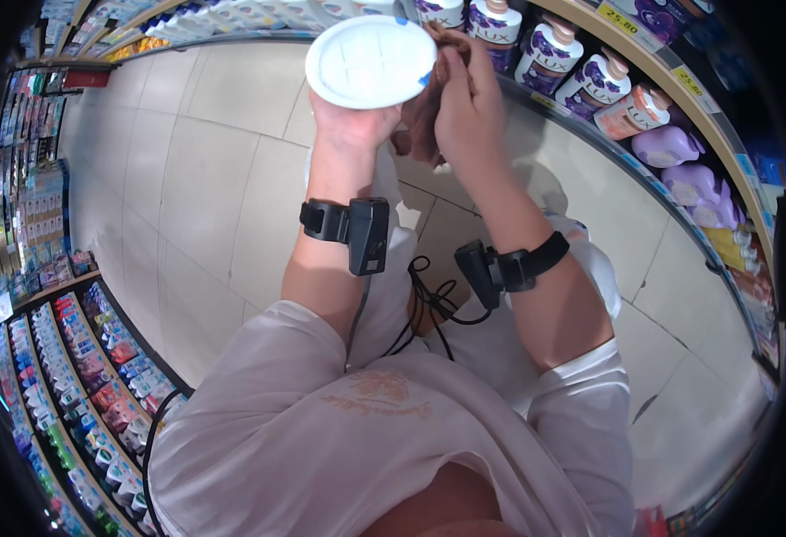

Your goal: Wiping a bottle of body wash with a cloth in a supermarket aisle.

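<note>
Far left: I log shelves of small coloured packs (98, 376) curving along the left rim, too small and bent by the lens to identify.

Centre left: left hand (350, 121) is raised over the tiled floor (196, 179), closed around the lower edge of a white round disc (371, 61), flat face toward the camera. Fingers sit behind the disc, so I cannot see how they curl. A black wrist device (357, 228) is strapped on the left forearm.

Centre right: right hand (466, 94) is just beside the disc's right edge, closed on a brown cloth (424, 116). The cloth hangs between the two hands and touches the disc's right rim. Most of the cloth is hidden behind the right hand; its upper end shows above the knuckles. A second black wrist device (500, 268) is on the right forearm, with a black cable (429, 309) looping between the arms.

Right: shelf of purple and white pump bottles (581, 76) and purple pouches (679, 166), upper bottles cut off at the frame edge.
</note>
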`<state>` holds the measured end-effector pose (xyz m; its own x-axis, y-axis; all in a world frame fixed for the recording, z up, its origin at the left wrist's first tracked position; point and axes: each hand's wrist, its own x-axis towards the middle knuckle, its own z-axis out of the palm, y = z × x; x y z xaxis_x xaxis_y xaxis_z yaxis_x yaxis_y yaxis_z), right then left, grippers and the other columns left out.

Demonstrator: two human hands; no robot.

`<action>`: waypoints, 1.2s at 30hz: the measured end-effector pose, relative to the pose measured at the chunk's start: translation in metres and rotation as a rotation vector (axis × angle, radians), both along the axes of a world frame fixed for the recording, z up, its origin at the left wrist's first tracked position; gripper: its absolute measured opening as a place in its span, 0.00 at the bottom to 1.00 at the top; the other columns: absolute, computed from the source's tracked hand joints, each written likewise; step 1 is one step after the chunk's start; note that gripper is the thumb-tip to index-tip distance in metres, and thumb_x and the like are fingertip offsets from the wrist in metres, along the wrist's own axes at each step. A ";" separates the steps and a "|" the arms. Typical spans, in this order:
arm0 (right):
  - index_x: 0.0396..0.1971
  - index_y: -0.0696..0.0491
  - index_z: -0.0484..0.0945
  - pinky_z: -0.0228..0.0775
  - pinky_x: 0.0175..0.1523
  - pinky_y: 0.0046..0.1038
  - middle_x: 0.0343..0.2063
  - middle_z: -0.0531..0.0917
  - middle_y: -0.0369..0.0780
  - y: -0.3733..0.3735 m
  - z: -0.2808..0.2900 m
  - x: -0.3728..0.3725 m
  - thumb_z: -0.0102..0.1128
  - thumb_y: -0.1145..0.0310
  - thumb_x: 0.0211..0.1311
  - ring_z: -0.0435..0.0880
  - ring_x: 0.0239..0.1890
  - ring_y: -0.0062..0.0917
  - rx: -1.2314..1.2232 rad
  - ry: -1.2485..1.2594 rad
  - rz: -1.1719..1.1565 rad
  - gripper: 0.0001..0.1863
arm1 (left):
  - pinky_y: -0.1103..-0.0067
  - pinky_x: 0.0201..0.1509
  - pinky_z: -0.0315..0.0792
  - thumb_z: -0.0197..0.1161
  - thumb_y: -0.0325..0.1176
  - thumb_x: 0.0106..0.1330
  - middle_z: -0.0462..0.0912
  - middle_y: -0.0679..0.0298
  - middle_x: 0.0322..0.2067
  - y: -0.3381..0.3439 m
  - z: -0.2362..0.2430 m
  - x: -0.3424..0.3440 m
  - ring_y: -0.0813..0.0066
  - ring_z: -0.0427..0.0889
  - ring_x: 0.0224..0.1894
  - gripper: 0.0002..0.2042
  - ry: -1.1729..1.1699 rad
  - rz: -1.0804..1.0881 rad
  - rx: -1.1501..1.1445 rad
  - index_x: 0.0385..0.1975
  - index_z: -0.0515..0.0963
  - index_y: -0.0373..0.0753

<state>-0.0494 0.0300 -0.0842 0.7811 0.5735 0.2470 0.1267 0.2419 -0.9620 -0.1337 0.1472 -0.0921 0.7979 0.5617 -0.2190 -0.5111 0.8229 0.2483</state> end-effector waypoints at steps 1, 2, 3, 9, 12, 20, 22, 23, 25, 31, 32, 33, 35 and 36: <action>0.50 0.58 0.73 0.68 0.51 0.30 0.41 0.77 0.44 0.002 -0.003 0.001 0.48 0.70 0.71 0.77 0.44 0.31 0.072 0.002 0.029 0.13 | 0.57 0.62 0.73 0.43 0.51 0.71 0.79 0.54 0.55 0.003 -0.002 -0.001 0.52 0.77 0.57 0.26 -0.087 -0.048 -0.002 0.56 0.74 0.38; 0.52 0.59 0.72 0.68 0.52 0.30 0.44 0.76 0.44 0.003 -0.006 0.002 0.50 0.69 0.70 0.76 0.45 0.31 0.121 0.026 0.078 0.14 | 0.57 0.60 0.74 0.43 0.52 0.71 0.78 0.54 0.55 0.005 -0.004 -0.002 0.53 0.77 0.57 0.26 -0.110 -0.057 -0.006 0.56 0.74 0.38; 0.53 0.59 0.71 0.68 0.53 0.31 0.46 0.75 0.44 0.002 -0.009 0.003 0.52 0.68 0.69 0.76 0.47 0.32 0.169 0.062 0.133 0.17 | 0.57 0.59 0.75 0.42 0.53 0.72 0.77 0.54 0.55 0.007 -0.005 -0.003 0.53 0.76 0.57 0.26 -0.146 -0.090 -0.012 0.56 0.73 0.39; 0.60 0.62 0.63 0.67 0.56 0.35 0.49 0.70 0.49 0.004 -0.017 0.000 0.71 0.56 0.53 0.73 0.52 0.37 0.113 -0.272 0.155 0.40 | 0.60 0.64 0.72 0.41 0.51 0.73 0.77 0.51 0.56 0.006 -0.001 -0.002 0.53 0.75 0.59 0.27 -0.127 -0.060 0.040 0.56 0.72 0.34; 0.60 0.63 0.63 0.68 0.57 0.37 0.49 0.70 0.50 0.007 -0.010 0.003 0.73 0.56 0.51 0.74 0.52 0.39 0.023 -0.280 0.145 0.43 | 0.59 0.65 0.70 0.40 0.51 0.73 0.76 0.51 0.57 -0.002 -0.002 0.001 0.52 0.75 0.59 0.27 -0.087 0.048 0.104 0.57 0.72 0.34; 0.62 0.60 0.63 0.68 0.59 0.37 0.53 0.70 0.50 -0.006 0.009 0.016 0.76 0.50 0.46 0.74 0.56 0.40 -0.084 -0.236 0.315 0.48 | 0.56 0.65 0.70 0.38 0.52 0.73 0.75 0.49 0.58 0.011 -0.004 -0.013 0.49 0.74 0.60 0.29 -0.107 -0.073 0.131 0.59 0.70 0.33; 0.63 0.59 0.62 0.68 0.61 0.37 0.54 0.71 0.49 -0.006 0.008 0.015 0.77 0.48 0.45 0.74 0.57 0.38 -0.119 -0.342 0.210 0.50 | 0.56 0.64 0.71 0.38 0.51 0.73 0.74 0.48 0.59 0.009 -0.005 -0.013 0.49 0.74 0.60 0.29 -0.047 -0.017 0.137 0.60 0.69 0.33; 0.63 0.59 0.63 0.68 0.61 0.37 0.53 0.71 0.49 -0.006 0.008 0.015 0.77 0.48 0.45 0.74 0.57 0.38 -0.132 -0.313 0.252 0.50 | 0.56 0.64 0.72 0.37 0.51 0.73 0.74 0.48 0.58 0.007 -0.006 -0.012 0.49 0.74 0.60 0.29 -0.044 -0.018 0.135 0.60 0.69 0.33; 0.63 0.59 0.63 0.68 0.61 0.37 0.53 0.71 0.49 -0.007 0.009 0.019 0.77 0.49 0.44 0.74 0.57 0.38 -0.163 -0.247 0.339 0.50 | 0.55 0.63 0.73 0.37 0.50 0.74 0.74 0.48 0.58 0.005 -0.006 -0.012 0.48 0.75 0.59 0.28 -0.031 -0.018 0.124 0.60 0.69 0.33; 0.62 0.60 0.64 0.68 0.61 0.35 0.53 0.72 0.48 -0.016 0.010 0.029 0.77 0.54 0.44 0.75 0.56 0.37 -0.190 -0.238 0.399 0.47 | 0.55 0.61 0.74 0.34 0.49 0.73 0.75 0.46 0.57 0.007 -0.006 -0.011 0.46 0.76 0.57 0.29 0.175 0.017 0.292 0.59 0.69 0.31; 0.62 0.60 0.64 0.68 0.61 0.34 0.53 0.72 0.48 -0.017 0.010 0.028 0.78 0.55 0.44 0.75 0.56 0.37 -0.188 -0.263 0.385 0.47 | 0.54 0.61 0.74 0.34 0.49 0.73 0.75 0.45 0.56 0.008 -0.008 -0.011 0.46 0.76 0.58 0.29 0.127 -0.010 0.281 0.59 0.69 0.30; 0.62 0.61 0.64 0.68 0.60 0.34 0.53 0.72 0.49 -0.018 0.010 0.027 0.78 0.55 0.44 0.75 0.55 0.37 -0.187 -0.284 0.372 0.47 | 0.54 0.61 0.74 0.34 0.49 0.73 0.74 0.45 0.56 0.007 -0.010 -0.012 0.46 0.76 0.58 0.29 0.082 -0.038 0.267 0.59 0.69 0.30; 0.62 0.61 0.65 0.68 0.60 0.34 0.52 0.72 0.49 -0.021 0.011 0.029 0.78 0.55 0.43 0.76 0.55 0.37 -0.201 -0.306 0.397 0.47 | 0.54 0.61 0.74 0.33 0.48 0.72 0.74 0.44 0.56 0.007 -0.013 -0.013 0.46 0.76 0.58 0.29 0.003 -0.074 0.220 0.59 0.69 0.29; 0.61 0.61 0.65 0.68 0.60 0.34 0.52 0.72 0.49 -0.022 0.012 0.031 0.78 0.55 0.42 0.76 0.55 0.37 -0.212 -0.312 0.434 0.47 | 0.54 0.61 0.74 0.32 0.48 0.72 0.74 0.44 0.56 0.008 -0.013 -0.014 0.45 0.76 0.58 0.30 -0.036 -0.081 0.191 0.59 0.69 0.29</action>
